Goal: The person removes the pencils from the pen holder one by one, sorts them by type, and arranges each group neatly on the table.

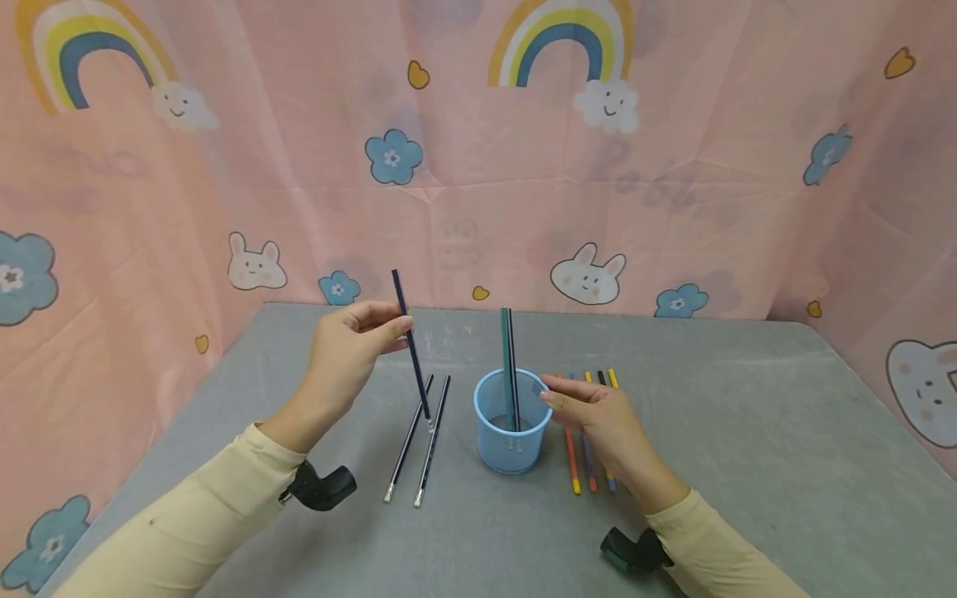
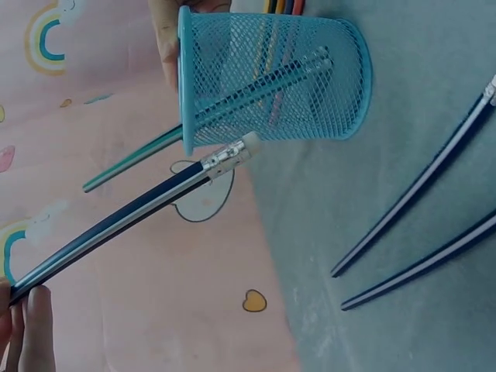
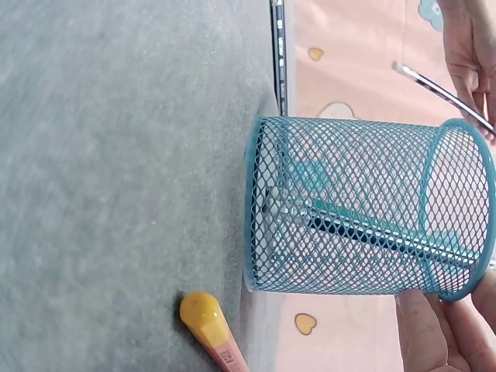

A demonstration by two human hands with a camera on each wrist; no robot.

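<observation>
My left hand (image 1: pixel 344 353) pinches a dark striped pencil (image 1: pixel 413 353) near its upper end. The pencil tilts in the air, its white eraser (image 2: pixel 252 142) end pointing down, left of a light blue mesh pencil cup (image 1: pixel 510 453). At the cup's right rim, my right hand (image 1: pixel 601 419) holds on with thumb and fingers. Inside the upright cup lean a green pencil (image 1: pixel 505 349) and a dark pencil (image 1: pixel 512 353), eraser ends at the bottom. Two more dark pencils (image 1: pixel 407 440) (image 1: pixel 434 436) lie on the table below my left hand.
Several coloured pencils with yellow, red and blue ends (image 1: pixel 571 465) lie right of the cup, partly hidden by my right hand. The grey table (image 1: pixel 748 465) meets a pink printed cloth (image 1: pixel 463 224) at its back edge.
</observation>
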